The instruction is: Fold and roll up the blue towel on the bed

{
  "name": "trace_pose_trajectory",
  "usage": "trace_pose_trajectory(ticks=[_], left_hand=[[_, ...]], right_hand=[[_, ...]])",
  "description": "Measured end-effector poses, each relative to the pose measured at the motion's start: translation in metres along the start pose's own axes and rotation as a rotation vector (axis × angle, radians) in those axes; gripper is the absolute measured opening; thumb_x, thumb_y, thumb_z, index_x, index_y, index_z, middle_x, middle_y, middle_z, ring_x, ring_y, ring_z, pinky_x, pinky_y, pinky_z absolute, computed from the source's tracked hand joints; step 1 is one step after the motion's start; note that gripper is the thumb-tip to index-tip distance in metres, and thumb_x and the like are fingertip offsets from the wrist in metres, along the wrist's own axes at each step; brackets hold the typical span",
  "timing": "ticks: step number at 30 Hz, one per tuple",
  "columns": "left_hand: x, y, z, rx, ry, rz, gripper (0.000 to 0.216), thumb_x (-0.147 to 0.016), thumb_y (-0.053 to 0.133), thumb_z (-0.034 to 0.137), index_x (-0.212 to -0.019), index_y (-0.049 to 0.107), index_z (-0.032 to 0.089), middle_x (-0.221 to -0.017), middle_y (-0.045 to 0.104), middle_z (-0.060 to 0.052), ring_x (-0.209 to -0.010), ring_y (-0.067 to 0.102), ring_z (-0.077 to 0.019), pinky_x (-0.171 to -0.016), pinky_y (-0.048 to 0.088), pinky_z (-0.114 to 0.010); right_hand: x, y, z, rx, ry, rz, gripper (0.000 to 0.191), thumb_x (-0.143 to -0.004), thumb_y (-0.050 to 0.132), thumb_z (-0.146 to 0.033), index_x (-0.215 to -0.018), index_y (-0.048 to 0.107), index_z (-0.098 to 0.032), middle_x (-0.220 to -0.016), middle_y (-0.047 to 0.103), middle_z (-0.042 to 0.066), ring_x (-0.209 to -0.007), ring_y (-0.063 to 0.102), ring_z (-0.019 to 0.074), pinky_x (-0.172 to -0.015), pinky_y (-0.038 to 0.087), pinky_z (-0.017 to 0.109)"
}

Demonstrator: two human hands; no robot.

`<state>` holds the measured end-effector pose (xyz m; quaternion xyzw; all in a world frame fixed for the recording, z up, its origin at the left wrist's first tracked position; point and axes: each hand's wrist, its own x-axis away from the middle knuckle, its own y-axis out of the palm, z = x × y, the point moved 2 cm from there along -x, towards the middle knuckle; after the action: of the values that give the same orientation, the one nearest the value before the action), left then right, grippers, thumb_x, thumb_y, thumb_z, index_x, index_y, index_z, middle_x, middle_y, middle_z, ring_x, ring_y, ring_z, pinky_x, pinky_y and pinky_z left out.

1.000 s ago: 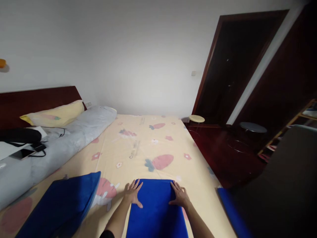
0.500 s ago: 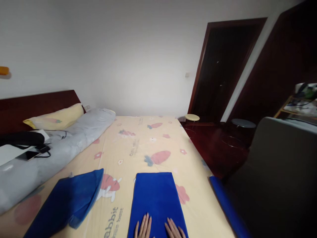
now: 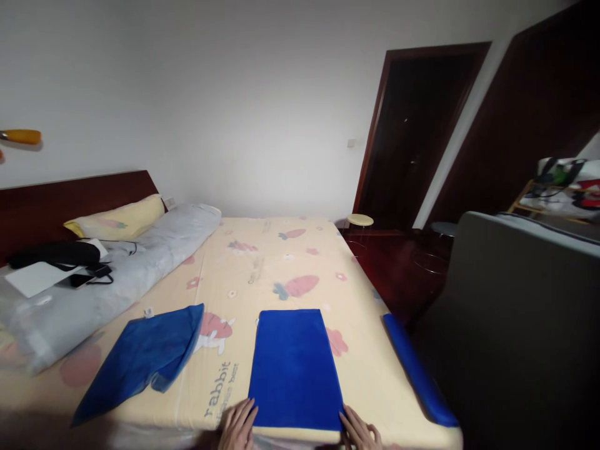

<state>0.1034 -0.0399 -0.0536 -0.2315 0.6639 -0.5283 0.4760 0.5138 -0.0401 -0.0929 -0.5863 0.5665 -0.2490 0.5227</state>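
Note:
A folded blue cloth [image 3: 294, 367] lies flat as a neat rectangle on the yellow carrot-print bed sheet [image 3: 262, 275], close to the bed's near edge. My left hand [image 3: 238, 426] rests at the cloth's near left corner, fingers stretched forward and touching its edge. My right hand [image 3: 362, 432] sits at the near right corner, fingers spread, only partly in view. Neither hand holds anything that I can see. A second blue cloth [image 3: 140, 356], loosely folded and rumpled, lies to the left on the sheet.
A rolled grey duvet [image 3: 107, 281] runs along the left with a phone, paper and black items on it, a yellow pillow [image 3: 117, 220] behind. A blue strip [image 3: 417, 375] lies on the bed's right edge. A grey chair back [image 3: 520, 325], stools and a dark doorway stand right.
My hands slid back from the cloth's far corners to its near corners. The view has pulled back, showing more of the bed's near edge.

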Motion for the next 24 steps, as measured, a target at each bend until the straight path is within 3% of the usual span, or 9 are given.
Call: trace_pose_trajectory(ticks=[2,5,9,13,18,24], left_hand=[[0.002,-0.004,-0.003,-0.008,-0.020,0.034,0.060,-0.075,0.046,0.006,-0.126,0.058,0.035,-0.124,0.068,0.003,-0.109,0.064,-0.0176,-0.090,0.054,-0.030],[-0.002,-0.011,-0.003,0.022,-0.088,0.049,0.050,-0.076,0.047,0.006,-0.114,0.065,0.033,-0.114,0.072,0.001,-0.103,0.066,-0.0183,-0.088,0.056,-0.031],[-0.010,-0.025,0.001,0.095,-0.144,0.054,0.044,-0.076,0.048,0.006,-0.106,0.067,0.031,-0.104,0.073,0.000,-0.096,0.067,-0.0187,-0.086,0.056,-0.032],[-0.016,-0.033,0.003,0.139,-0.161,0.040,0.041,-0.074,0.048,0.003,-0.098,0.067,0.029,-0.097,0.072,0.000,-0.092,0.067,-0.0176,-0.083,0.056,-0.030],[-0.018,-0.031,0.006,0.201,-0.209,-0.025,0.042,-0.071,0.047,0.002,-0.096,0.067,0.030,-0.099,0.073,0.000,-0.092,0.067,-0.0191,-0.084,0.056,-0.032],[-0.025,-0.039,0.005,0.319,-0.333,-0.021,0.036,-0.071,0.044,0.005,-0.086,0.067,0.028,-0.101,0.072,-0.003,-0.098,0.065,-0.0225,-0.089,0.054,-0.040]], right_hand=[[-0.003,-0.005,-0.001,0.007,-0.021,0.006,0.050,-0.080,0.051,-0.021,-0.125,0.058,-0.045,-0.132,0.060,0.000,-0.115,0.062,0.0264,-0.084,0.052,0.041],[-0.013,-0.017,-0.004,0.028,-0.030,0.007,0.046,-0.079,0.052,-0.018,-0.115,0.065,-0.042,-0.131,0.061,0.001,-0.111,0.064,0.0264,-0.085,0.050,0.043],[-0.026,-0.029,-0.008,0.002,-0.042,-0.012,0.039,-0.080,0.052,-0.020,-0.110,0.068,-0.040,-0.128,0.065,-0.001,-0.108,0.065,0.0247,-0.086,0.049,0.042],[-0.027,-0.033,-0.011,-0.094,0.052,-0.062,0.036,-0.082,0.051,-0.025,-0.111,0.068,-0.037,-0.125,0.067,0.001,-0.111,0.064,0.0253,-0.089,0.049,0.043],[-0.021,-0.026,-0.013,-0.228,0.183,-0.014,0.034,-0.084,0.048,-0.036,-0.110,0.070,-0.031,-0.123,0.067,0.005,-0.114,0.062,0.0270,-0.091,0.051,0.044],[-0.021,-0.033,-0.015,-0.287,0.217,0.030,0.037,-0.085,0.046,-0.046,-0.107,0.072,-0.031,-0.127,0.065,0.008,-0.116,0.060,0.0300,-0.094,0.049,0.049]])
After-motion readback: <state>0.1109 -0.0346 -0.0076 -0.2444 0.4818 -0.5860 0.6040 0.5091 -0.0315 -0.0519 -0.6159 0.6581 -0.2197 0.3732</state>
